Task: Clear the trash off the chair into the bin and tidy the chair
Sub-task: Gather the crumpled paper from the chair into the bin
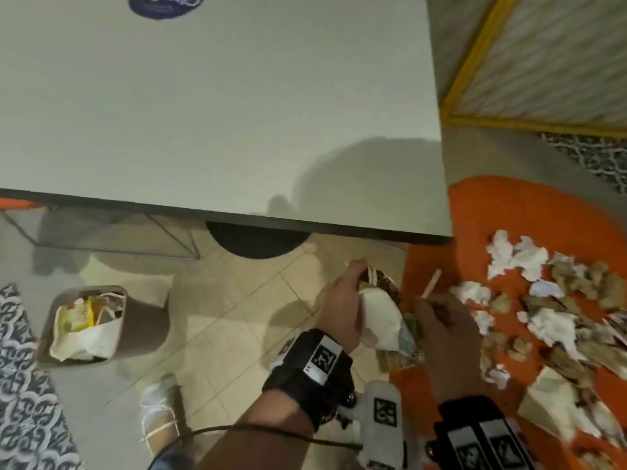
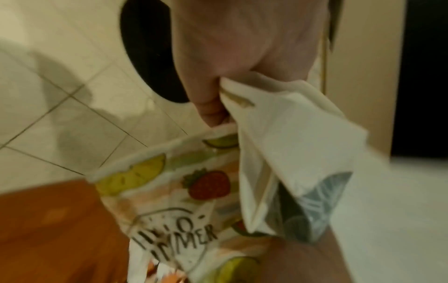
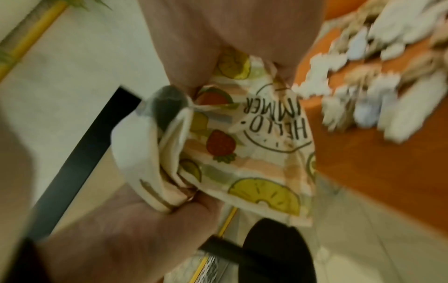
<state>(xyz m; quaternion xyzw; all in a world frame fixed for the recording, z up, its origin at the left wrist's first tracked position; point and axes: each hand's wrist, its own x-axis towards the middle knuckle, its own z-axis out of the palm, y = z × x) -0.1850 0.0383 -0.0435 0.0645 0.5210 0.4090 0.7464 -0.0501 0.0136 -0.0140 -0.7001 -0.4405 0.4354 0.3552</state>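
Tiled floor (image 1: 237, 320) runs under both hands. Left hand (image 1: 342, 307) grips folded white paper (image 1: 380, 317) and a fruit-printed napkin (image 2: 174, 193); right hand (image 1: 441, 330) pinches that napkin too. Beside them, crumpled tissues (image 1: 529, 300) litter the orange chair (image 1: 509, 212). Farther left stands the filled bin (image 1: 91, 320), beyond it a grey table (image 1: 217, 113).

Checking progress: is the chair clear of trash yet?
No: crumpled tissues and brown scraps lie scattered across the orange chair in the head view.
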